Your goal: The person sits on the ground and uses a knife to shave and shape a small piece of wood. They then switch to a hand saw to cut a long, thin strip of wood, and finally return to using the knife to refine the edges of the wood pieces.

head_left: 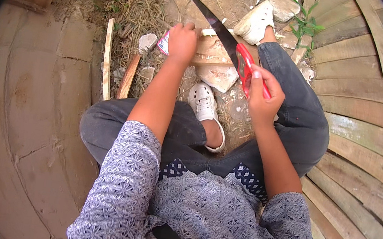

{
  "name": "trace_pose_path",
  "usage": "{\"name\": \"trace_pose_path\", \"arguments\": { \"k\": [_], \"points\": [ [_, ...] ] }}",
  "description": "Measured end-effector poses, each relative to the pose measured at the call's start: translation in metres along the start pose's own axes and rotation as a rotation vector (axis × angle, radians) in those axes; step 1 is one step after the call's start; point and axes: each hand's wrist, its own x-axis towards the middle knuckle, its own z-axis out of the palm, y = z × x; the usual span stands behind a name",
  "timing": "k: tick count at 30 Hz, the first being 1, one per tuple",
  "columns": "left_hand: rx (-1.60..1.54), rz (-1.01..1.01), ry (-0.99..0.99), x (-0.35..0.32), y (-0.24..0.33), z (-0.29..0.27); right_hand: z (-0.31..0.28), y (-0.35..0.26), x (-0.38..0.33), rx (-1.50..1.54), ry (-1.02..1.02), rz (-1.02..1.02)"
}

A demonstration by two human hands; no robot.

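My right hand [266, 98] is closed round the red handle [244, 68] of a handsaw, whose dark blade [214, 23] slants up and to the left. The blade crosses over a wooden block [212, 50] on the ground. My left hand [183, 43] rests at the block's left end, fingers curled on a thin pale wooden strip [209, 32]; its grip is partly hidden. Beside that hand's wrist a pink and white packet [164, 43] shows. Whether the saw teeth touch the strip I cannot tell.
White clogs [201, 96] are on my feet, either side of the block. Stones [219, 77] and dry grass [138, 6] lie around. Two narrow wood pieces [129, 76] lie at left, near a brown wall-like surface [32, 113]. Wooden slats [364, 94] stand on the right.
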Motion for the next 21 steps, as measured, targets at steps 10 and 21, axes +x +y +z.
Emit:
{"name": "trace_pose_path", "arguments": {
  "k": [10, 21],
  "points": [
    [-0.289, -0.204, -0.278, -0.007, -0.007, 0.013, -0.01, 0.032, -0.001, 0.079, -0.015, 0.118],
    [-0.017, -0.075, -0.132, -0.007, -0.001, 0.027, -0.034, 0.026, -0.013, 0.083, 0.009, 0.08]
  ]
}}
